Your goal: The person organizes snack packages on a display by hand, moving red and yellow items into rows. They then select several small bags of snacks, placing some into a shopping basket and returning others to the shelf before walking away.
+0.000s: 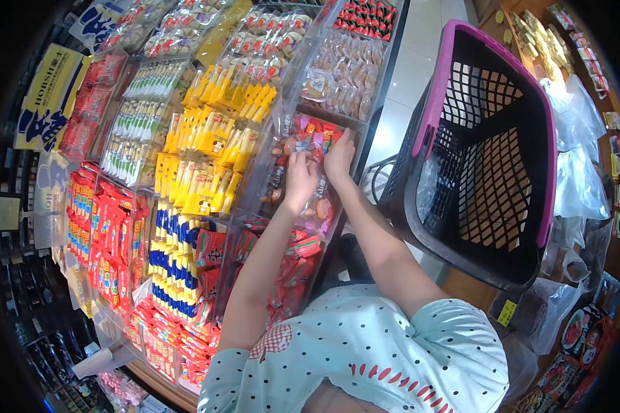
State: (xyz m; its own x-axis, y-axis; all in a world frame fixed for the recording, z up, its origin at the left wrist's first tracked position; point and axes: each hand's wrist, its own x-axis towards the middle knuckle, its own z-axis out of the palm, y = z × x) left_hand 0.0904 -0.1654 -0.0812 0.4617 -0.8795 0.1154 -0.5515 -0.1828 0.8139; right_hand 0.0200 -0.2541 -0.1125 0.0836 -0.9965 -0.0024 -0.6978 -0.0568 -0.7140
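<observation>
Both hands are inside a clear display bin of mixed snack packets in pink, red and brown wrappers. My left hand [303,179] is over the middle of this bin, its fingers bent down around a small snack packet [302,145]. My right hand [339,157] is beside it along the bin's right wall, with curled fingers at a red snack packet [328,131]. The fingertips of both hands are partly hidden among the wrappers. More pink packets [319,221] lie below my wrists.
A black shopping basket [420,237] with a pink rim stands on the right, a clear plastic bag inside. Yellow snack packets [210,131] fill bins to the left, red packets [114,230] farther left. Light floor tiles [399,96] run between the display and the basket. Plastic bags [579,179] hang far right.
</observation>
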